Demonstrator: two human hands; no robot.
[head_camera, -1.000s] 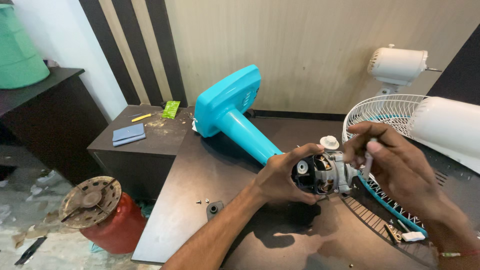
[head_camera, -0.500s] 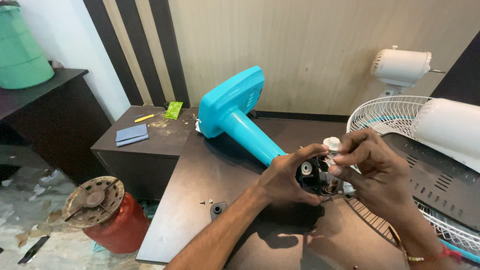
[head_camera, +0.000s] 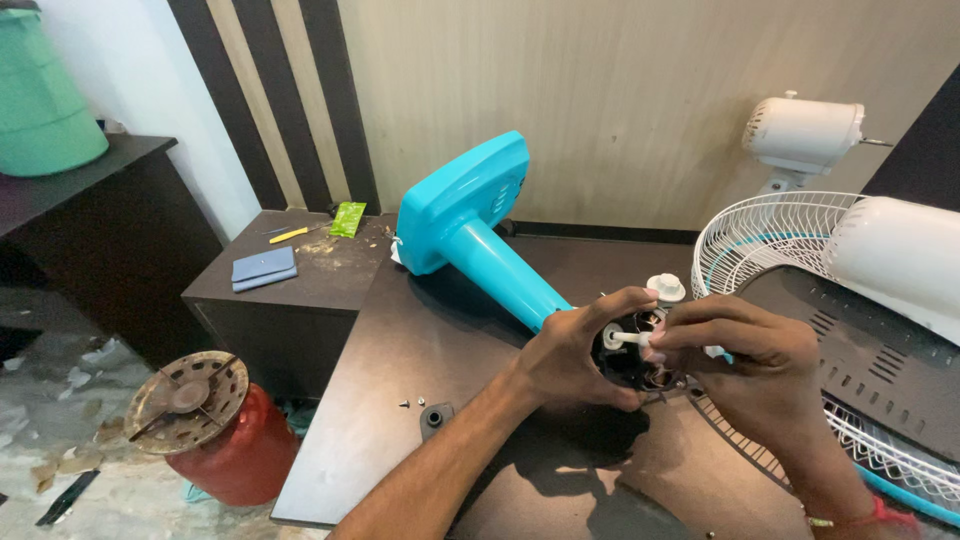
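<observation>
1. I see a matte dark table (head_camera: 420, 340) bearing a glossy turquoise plastic fan stand (head_camera: 470, 225).
2. White wire grille (head_camera: 760, 240) crowds the right.
3. My left hand (head_camera: 575, 355) cups the round black motor (head_camera: 630, 360) at the stand's end.
4. My right hand (head_camera: 745, 365) pinches its white shaft (head_camera: 628, 338).

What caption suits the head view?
Left hand steadies a fan motor; right hand pinches its white shaft.
</observation>
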